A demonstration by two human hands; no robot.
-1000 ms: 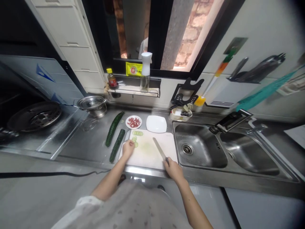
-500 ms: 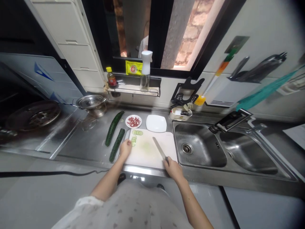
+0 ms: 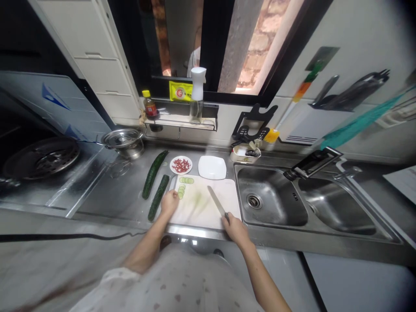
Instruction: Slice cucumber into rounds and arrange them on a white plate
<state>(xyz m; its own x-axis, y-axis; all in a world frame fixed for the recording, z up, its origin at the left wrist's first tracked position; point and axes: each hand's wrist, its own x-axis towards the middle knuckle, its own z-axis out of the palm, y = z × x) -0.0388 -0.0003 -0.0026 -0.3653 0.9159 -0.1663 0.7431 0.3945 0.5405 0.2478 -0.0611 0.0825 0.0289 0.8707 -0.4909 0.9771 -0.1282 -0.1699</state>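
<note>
tidying cucumber slices [image 3: 181,192], seemingly; left hand [image 3: 169,202], grip unclear; right hand [image 3: 236,229] clamped on knife [image 3: 216,200]; next needs light touch.

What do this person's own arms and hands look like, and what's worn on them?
Both the left hand and right hand are ungloved, forearms uncovered. A loose whitish left sleeve ends near the elbow, matching the dark-spotted top. No right sleeve shows.

no text is readable; the yellow packet's [image 3: 177,91] print is too small.
</note>
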